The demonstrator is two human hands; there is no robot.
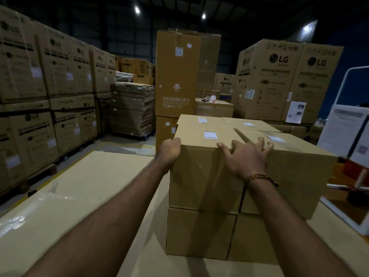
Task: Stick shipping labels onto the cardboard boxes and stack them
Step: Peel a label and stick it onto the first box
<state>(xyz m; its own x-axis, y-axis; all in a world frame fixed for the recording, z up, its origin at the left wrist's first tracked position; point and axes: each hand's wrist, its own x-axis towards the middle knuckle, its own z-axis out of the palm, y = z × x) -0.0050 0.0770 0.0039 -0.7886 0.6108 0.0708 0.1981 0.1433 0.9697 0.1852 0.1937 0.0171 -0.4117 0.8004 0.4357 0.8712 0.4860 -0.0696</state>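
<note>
From my head camera, both my hands are on the upper left box [205,172] of a stack of plain cardboard boxes. My left hand [169,151] grips its near left top corner, thumb hooked over the top edge and the fingers hidden round the side. My right hand [246,156] lies spread over the near top edge, where this box meets the upper right box [295,176] beside it, fingers apart and bent onto the top; a beaded bracelet [259,177] sits on that wrist. The two upper boxes rest on two lower boxes [199,232], and all of them stand on the worktop [89,196], a wide cardboard-covered surface with clear tape on it. A white label [210,135] is stuck on top of the box I hold, another label [202,120] lies farther back, and the right box carries its own label [275,138]. Around me stand tall stacks of printed cartons [279,80].
</note>
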